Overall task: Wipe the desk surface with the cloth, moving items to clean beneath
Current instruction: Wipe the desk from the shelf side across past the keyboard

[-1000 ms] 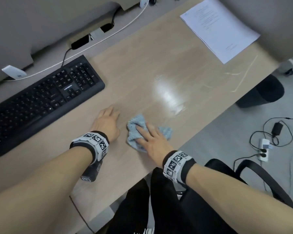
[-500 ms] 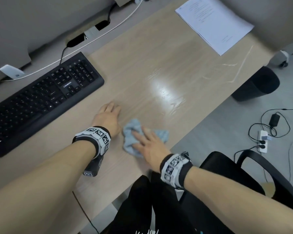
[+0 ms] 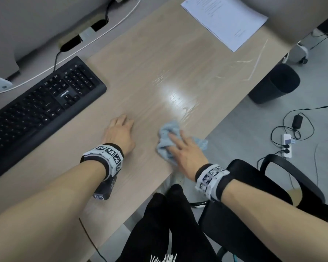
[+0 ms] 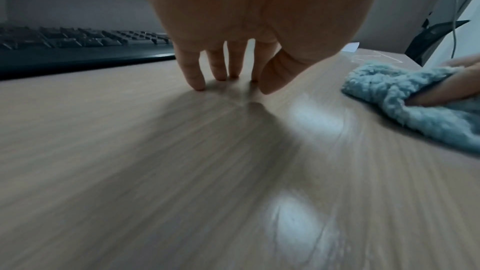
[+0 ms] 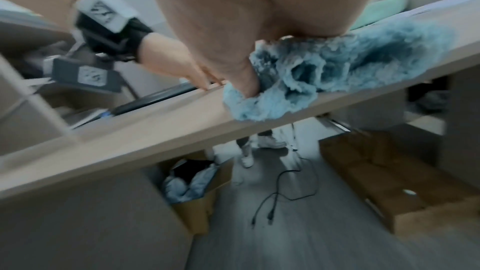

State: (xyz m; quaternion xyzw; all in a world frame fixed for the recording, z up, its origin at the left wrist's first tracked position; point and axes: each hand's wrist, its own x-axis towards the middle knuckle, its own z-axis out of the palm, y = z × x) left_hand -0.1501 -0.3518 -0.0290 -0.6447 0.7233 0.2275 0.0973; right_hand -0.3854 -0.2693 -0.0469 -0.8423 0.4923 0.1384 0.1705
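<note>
Right hand (image 3: pixel 186 152), fingers flat, presses the cloth (image 3: pixel 167 136) near the desk (image 3: pixel 140 53) edge; left hand (image 3: pixel 119 133) braces, holding nothing. Even overlapping strokes toward the keyboard (image 3: pixel 42 110) would serve best.

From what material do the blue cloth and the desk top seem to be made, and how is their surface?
The fluffy light-blue cloth looks like microfibre or terry: a shaggy, looped pile shows in both wrist views. The pale wood-grain desk top seems to be laminate over board rather than solid wood, though that is uncertain: the grain is printed-looking and even, the finish smooth and semi-glossy, reflecting a bright light patch.
</note>
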